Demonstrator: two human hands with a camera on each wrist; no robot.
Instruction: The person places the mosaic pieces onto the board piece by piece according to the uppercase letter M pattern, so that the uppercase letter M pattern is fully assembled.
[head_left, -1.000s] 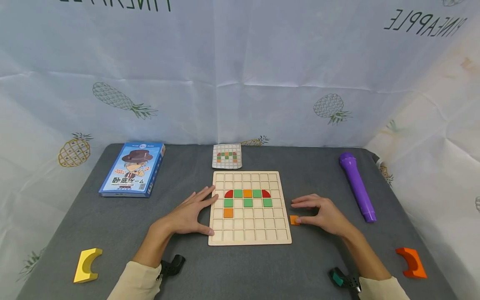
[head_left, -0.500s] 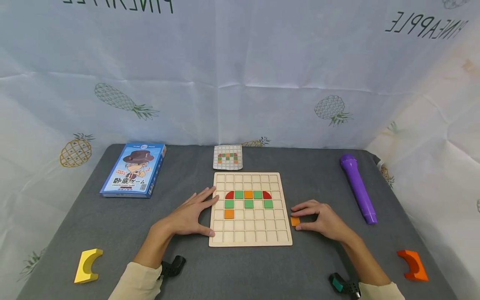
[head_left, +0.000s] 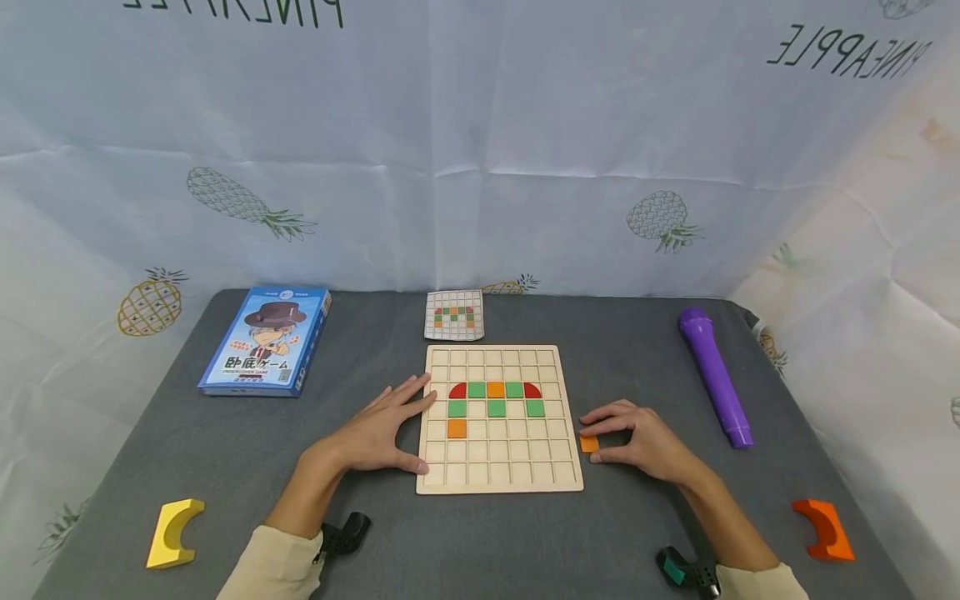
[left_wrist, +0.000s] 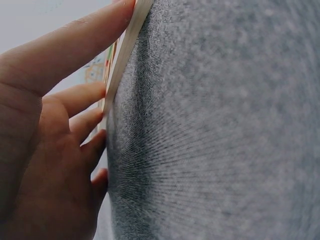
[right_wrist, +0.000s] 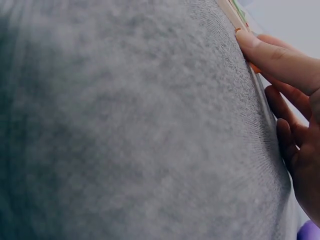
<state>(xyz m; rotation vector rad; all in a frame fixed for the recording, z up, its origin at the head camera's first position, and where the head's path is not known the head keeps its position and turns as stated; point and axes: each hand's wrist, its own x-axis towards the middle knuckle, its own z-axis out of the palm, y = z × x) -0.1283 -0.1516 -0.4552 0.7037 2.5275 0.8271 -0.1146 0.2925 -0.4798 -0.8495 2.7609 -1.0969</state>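
Observation:
A light wooden grid board (head_left: 498,475) lies mid-table, with red quarter-round, green and orange square pieces in some cells. My left hand (head_left: 378,429) is spread along its left edge, thumb and fingertips touching the rim; the left wrist view shows the board's edge (left_wrist: 121,67) against the fingers. Just off the board's right side, my right hand (head_left: 648,439) pinches an orange square tile (head_left: 589,444) between thumb and forefinger, low at the table. In the right wrist view the thumb (right_wrist: 272,55) hides most of that tile.
A small pattern card (head_left: 454,333) lies behind the board. At back left is a blue game box (head_left: 262,342), at right a purple microphone-shaped stick (head_left: 716,375). Arched blocks, yellow (head_left: 171,533) and orange (head_left: 827,529), lie near the front corners.
My right thumb has shifted from the tile's right side to its near edge, and the forefinger has come down to its far edge. The left hand stays on the board's edge.

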